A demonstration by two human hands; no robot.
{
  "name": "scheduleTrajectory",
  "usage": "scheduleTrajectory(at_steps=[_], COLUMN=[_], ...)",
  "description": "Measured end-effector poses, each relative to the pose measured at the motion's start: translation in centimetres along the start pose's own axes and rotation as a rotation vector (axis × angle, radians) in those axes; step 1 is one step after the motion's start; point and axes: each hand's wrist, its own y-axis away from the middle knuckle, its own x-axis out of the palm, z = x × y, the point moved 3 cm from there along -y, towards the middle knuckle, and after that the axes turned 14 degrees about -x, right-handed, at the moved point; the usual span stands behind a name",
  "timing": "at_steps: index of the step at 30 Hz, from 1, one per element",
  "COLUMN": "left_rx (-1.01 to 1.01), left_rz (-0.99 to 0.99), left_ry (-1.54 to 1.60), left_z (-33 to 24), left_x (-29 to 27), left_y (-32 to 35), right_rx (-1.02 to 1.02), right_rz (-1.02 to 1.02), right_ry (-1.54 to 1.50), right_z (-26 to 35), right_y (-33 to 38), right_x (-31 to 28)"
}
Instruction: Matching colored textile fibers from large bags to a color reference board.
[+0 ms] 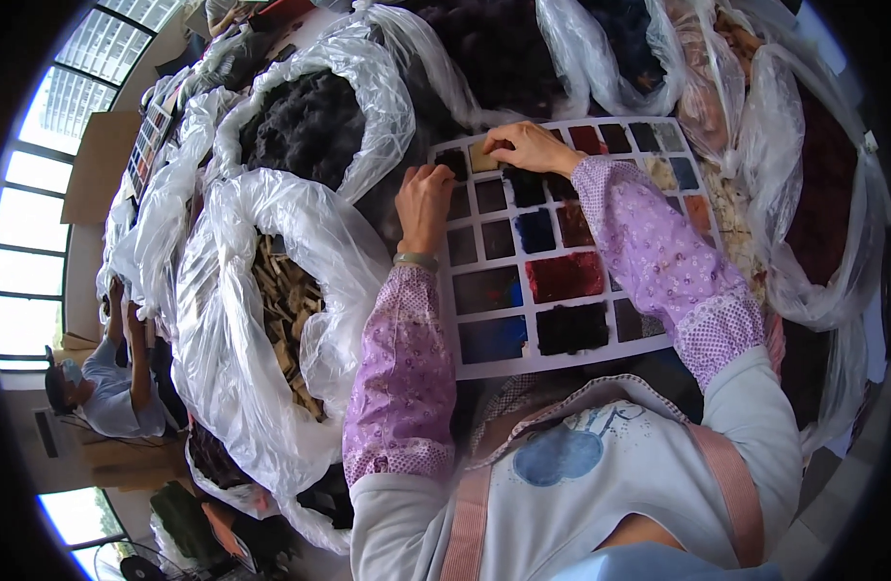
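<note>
A white board [486, 370] with a grid of square windows lies before me, tilted slightly. Its windows show fuzzy patches: a red patch [565, 277], a black patch [572, 328], a navy patch [535, 231] and several others in grey, brown and orange. My left hand [423, 208] is at the board's far left corner, fingers curled beside a dark patch [452, 163]. Over the far row, my right hand [535, 148] has its fingers bent and pinched together just right of a tan patch [483, 156]. Whatever lies between either hand's fingertips is hidden.
Clear plastic bags surround the board: one with dark fluffy fibre [305, 126], one with brown scraps [289, 320], another with dark red material [825, 194]. A second swatch board [149, 140] stands far left. A person [121, 378] works at the left, near windows.
</note>
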Motion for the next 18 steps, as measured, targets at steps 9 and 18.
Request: scheduleTrajectory(at_steps=[9, 18], left_rx=[-0.056, 0.008], left_rz=[0.129, 0.134], left_ry=[0.028, -0.025], left_z=[0.7, 1.8], left_x=[0.7, 1.4], left_y=[-1.7, -1.8], right_rx=[0.031, 0.039], right_rz=[-0.109, 0.089], right_ry=[0.231, 0.157], right_z=[0.0, 0.6], right_y=[-0.7, -2.0], right_x=[1.1, 1.4])
